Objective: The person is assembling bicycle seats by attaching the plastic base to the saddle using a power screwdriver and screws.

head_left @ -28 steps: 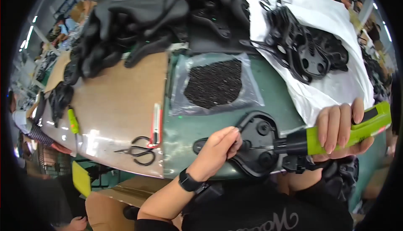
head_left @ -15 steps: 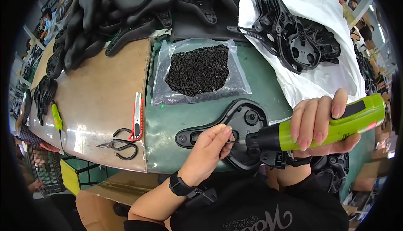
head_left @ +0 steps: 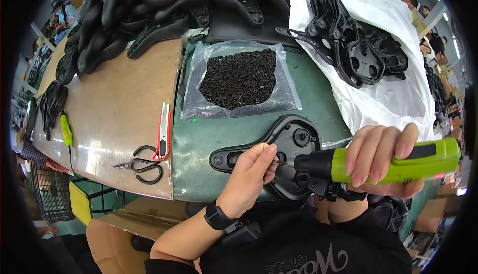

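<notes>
My right hand (head_left: 381, 157) is wrapped around a lime-green electric screwdriver (head_left: 433, 158) with a black nose, held level and pointing left. Its thin bit reaches the fingertips of my left hand (head_left: 253, 172), which are pinched together; whatever small thing they hold is too hidden to name. Under both hands a black bicycle saddle (head_left: 234, 155) lies upside down on the green table, its hollow underside and round posts showing. Beyond it sits a clear plastic bag (head_left: 191, 107) opened around a heap of black screws (head_left: 239, 79).
Black saddles (head_left: 149, 0) are piled at the back left. Black plastic saddle bases (head_left: 366, 57) lie on white sheeting (head_left: 398, 94) at the right. On the brown board (head_left: 114, 89) are a red utility knife (head_left: 163, 132), black-handled scissors (head_left: 144, 165) and another green screwdriver (head_left: 66, 129).
The view has shifted slightly. The screwdriver has tipped a little toward level, its rear end lower than before. My left hand keeps its pinch at the bit's tip.
</notes>
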`<state>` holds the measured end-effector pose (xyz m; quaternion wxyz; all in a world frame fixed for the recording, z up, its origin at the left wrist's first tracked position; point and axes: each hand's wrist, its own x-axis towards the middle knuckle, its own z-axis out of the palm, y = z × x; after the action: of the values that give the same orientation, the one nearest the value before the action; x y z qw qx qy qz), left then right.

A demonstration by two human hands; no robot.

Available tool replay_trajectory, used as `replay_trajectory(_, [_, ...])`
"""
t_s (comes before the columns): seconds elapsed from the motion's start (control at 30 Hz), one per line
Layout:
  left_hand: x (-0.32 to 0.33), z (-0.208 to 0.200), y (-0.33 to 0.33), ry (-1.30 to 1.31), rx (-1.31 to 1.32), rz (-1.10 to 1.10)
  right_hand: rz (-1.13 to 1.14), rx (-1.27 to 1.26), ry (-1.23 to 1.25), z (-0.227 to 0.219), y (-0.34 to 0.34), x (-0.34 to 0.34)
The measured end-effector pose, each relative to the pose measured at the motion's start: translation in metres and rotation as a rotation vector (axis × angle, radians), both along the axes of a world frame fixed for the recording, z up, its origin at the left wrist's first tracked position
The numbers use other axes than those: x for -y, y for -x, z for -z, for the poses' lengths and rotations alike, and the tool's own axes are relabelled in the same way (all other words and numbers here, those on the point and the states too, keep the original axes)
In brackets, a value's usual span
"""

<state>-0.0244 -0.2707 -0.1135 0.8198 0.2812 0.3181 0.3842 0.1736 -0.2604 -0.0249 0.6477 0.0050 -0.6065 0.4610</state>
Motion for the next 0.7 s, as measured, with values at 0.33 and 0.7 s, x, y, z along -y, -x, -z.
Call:
replay_trajectory(0.33, [-0.008,0.006,0.001,0.037,-0.016,0.178,-0.028,0.218,-0.076,-0.014,-0.008,0.010])
replay_trajectory(0.7, [-0.033,0.026,0.019,-1.149,-1.163,-0.009,-0.448,0.443,0.133,-0.014,-0.012,0.008])
